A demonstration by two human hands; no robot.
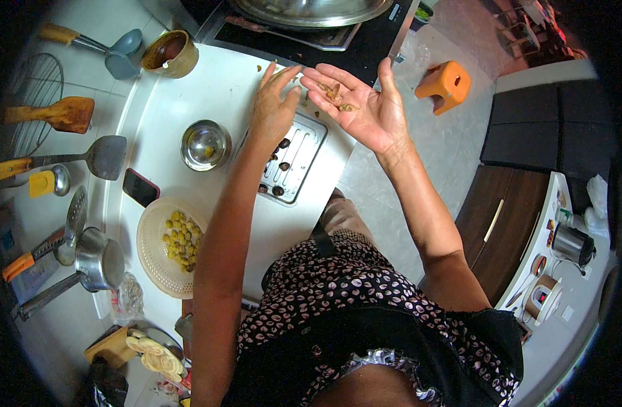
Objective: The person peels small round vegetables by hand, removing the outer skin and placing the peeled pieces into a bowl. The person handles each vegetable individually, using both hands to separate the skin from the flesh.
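Observation:
My right hand (364, 109) is turned palm up, fingers spread, over the counter's edge. Several thin brown husk pieces (333, 92) lie across its fingers. Just left of it, my left hand (277, 104) hovers palm down with nothing visible in its fingers. Below both hands a slotted metal tray (303, 168) holds several dark brown nuts, perhaps chestnuts (278, 191); my left wrist hides part of it. A steel bowl (205, 145) left of that wrist contains a small yellow piece (209, 151). Several yellow peeled kernels (181, 236) sit in a cream plastic colander (151, 244), partly covered by my left forearm.
A cooktop (372, 48) with a large steel pan (316, 12) borders the counter's far end. A phone (141, 187) and a brown pot (171, 55) are on the left. Utensils, including a metal turner (106, 156), hang along the wall. An orange stool (446, 86) stands on the floor.

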